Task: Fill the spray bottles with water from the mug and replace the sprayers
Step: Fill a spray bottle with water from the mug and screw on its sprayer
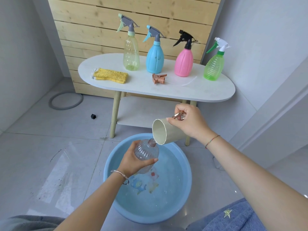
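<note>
My left hand (133, 161) grips a clear ribbed bottle (147, 151) with no sprayer, tilted over a blue basin (185, 185) of water. My right hand (190, 121) holds a cream mug (164, 133) by its copper handle, tipped so its rim touches the bottle's open neck. A copper-coloured sprayer (159, 78) with a clear tube lies on the white oval table (191, 92). On that table stand a yellow-green bottle (131, 54), a blue bottle (154, 60), a pink bottle (183, 63) and a green bottle (213, 68), each with its sprayer on.
A folded yellow cloth (110, 75) lies on the table's left end. The table has a lower shelf (141, 112) and wooden legs. A grey ring (65, 101) and a small black cube (93, 116) lie on the tiled floor. Wooden slats back the table.
</note>
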{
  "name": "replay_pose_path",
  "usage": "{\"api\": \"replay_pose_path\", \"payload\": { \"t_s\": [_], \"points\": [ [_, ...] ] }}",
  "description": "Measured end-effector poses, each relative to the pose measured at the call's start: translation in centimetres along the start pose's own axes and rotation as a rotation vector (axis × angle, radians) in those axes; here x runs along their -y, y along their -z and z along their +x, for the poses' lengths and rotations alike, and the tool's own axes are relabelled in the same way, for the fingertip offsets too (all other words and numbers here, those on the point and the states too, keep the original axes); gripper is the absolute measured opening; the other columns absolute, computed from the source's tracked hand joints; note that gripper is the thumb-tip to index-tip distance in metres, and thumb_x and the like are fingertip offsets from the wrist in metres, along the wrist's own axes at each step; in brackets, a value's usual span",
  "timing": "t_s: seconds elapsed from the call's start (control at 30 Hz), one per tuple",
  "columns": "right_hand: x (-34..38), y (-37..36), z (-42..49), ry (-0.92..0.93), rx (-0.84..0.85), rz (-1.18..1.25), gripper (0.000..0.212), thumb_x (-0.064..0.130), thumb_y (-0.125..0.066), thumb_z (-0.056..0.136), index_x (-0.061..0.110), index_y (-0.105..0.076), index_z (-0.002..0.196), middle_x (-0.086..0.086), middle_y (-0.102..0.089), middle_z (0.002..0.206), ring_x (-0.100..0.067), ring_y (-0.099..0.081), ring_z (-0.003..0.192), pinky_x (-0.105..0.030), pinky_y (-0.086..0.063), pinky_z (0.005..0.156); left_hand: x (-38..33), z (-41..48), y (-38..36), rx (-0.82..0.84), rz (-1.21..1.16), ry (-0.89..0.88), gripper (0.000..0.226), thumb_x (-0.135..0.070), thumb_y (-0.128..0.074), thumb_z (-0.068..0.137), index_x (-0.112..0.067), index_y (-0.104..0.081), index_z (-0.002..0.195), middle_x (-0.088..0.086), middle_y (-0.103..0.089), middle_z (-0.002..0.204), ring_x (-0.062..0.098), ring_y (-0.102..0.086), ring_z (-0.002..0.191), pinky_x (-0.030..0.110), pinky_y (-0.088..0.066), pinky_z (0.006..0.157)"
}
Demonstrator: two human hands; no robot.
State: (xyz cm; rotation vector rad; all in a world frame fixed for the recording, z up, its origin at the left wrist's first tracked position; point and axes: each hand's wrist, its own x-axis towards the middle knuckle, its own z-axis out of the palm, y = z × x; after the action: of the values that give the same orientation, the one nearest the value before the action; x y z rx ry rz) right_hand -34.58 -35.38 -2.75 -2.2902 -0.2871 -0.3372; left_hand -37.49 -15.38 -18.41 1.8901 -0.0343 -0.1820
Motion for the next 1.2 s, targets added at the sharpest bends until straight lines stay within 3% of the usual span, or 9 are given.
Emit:
{"api": "replay_pose_path", "payload": {
  "t_s": [0.37, 0.57, 0.73, 0.87, 1.2],
  "points": [
    [0.6, -0.3, -0.1, 0.151, 0.015, -0.093, 0.05, 0.011, -0.076, 0.072, 0.025, -0.03, 0.056, 0.008, -0.037, 0.058, -0.005, -0.036, 0.061, -0.017, -0.027, 0.057, 0.2, 0.0, 0.0, 0.004, -0.018, 0.011, 0.087, -0.044, -0.092, 0.053, -0.027, -0.048, 0.125, -0.015, -0.057, 0.119, 0.006, -0.054, 0.114, 0.019, -0.039, 0.095],
    [0.9, -0.3, -0.2, 0.211, 0.028, -0.126, 0.046, 0.014, -0.077, 0.073, 0.019, -0.033, 0.058, 0.004, -0.038, 0.061, -0.019, -0.038, 0.068, -0.029, -0.026, 0.06, 0.3, -0.1, 0.0, 0.016, -0.028, 0.027, 0.1, -0.062, -0.086, 0.04, -0.029, -0.047, 0.126, -0.015, -0.057, 0.122, 0.005, -0.054, 0.115, 0.023, -0.04, 0.1],
    [1.1, -0.4, -0.3, 0.272, 0.028, -0.147, 0.043, 0.015, -0.077, 0.073, 0.016, -0.036, 0.06, -0.001, -0.04, 0.061, -0.02, -0.036, 0.068, -0.029, -0.025, 0.06, 0.3, -0.2, 0.0, 0.008, -0.034, 0.03, 0.087, -0.045, -0.092, 0.053, -0.027, -0.047, 0.126, -0.016, -0.057, 0.121, 0.005, -0.053, 0.114, 0.019, -0.038, 0.096],
    [1.3, -0.5, -0.2, 0.327, 0.026, -0.174, 0.043, 0.018, -0.077, 0.072, 0.018, -0.036, 0.061, 0.008, -0.034, 0.06, -0.02, -0.034, 0.067, -0.03, -0.026, 0.061, 0.4, -0.1, -0.1, 0.017, -0.034, 0.035, 0.089, -0.05, -0.091, 0.049, -0.029, -0.048, 0.125, -0.016, -0.057, 0.12, 0.004, -0.054, 0.115, 0.019, -0.038, 0.096],
    [1.4, -0.7, -0.1, 0.398, 0.021, -0.188, 0.039, 0.022, -0.074, 0.072, 0.018, -0.037, 0.061, 0.003, -0.038, 0.062, -0.016, -0.031, 0.067, -0.031, -0.028, 0.061, 0.3, -0.2, -0.1, -0.014, -0.032, 0.044, 0.079, -0.038, -0.091, 0.057, -0.03, -0.046, 0.122, -0.022, -0.054, 0.114, 0.004, -0.053, 0.111, 0.018, -0.036, 0.093]
  ]
}}
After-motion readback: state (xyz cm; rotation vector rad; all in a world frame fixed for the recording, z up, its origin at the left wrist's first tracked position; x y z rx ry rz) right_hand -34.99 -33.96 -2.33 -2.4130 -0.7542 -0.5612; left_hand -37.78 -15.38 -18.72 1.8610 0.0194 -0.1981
